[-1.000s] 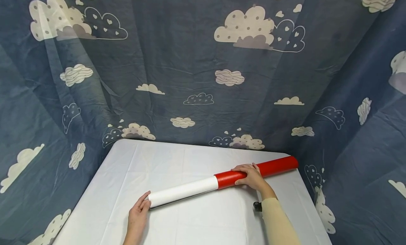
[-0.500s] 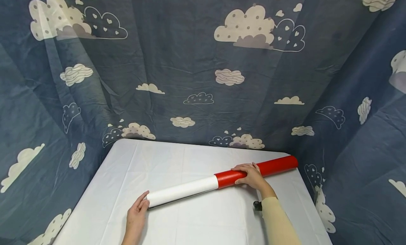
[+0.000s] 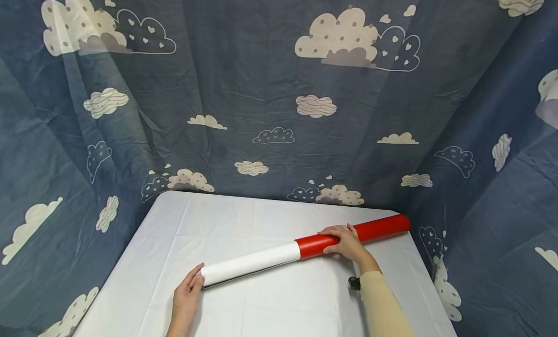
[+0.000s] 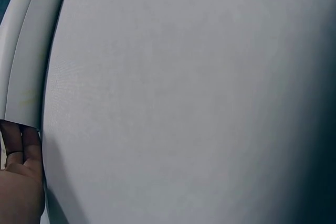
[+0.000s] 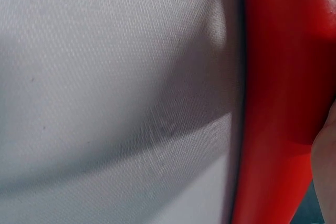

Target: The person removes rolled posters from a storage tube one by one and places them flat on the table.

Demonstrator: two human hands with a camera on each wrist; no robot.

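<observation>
White roll (image 3: 253, 263) lay diag. across the table (image 3: 279, 308), nr-L to far-R in head view. Its upper R end met red tube (image 3: 383, 228), slightly wider & in line w/ it; cd not tell how far white ran inside red. Far end of red tube sat at table's far R corner.

L hand (image 3: 187, 296): at nr-L end of white roll, pinching the end btwn thumb & fingers. L wrist view: fingers bent at the roll's end edge; cd not tell if they were in or under it. Lengthwise seam line visible on white roll there.

R hand (image 3: 347, 242): gripping red tube just R of the white/red join, thumb on nr side, fingers over the top. R wrist view: only part of hand, agst smooth red surface.

Also: pale yellow sleeve (image 3: 385, 305) on R arm; small black obj. (image 3: 354, 283) beside R wrist; blue backdrop (image 3: 261, 75) w/ cloud prints behind table.
</observation>
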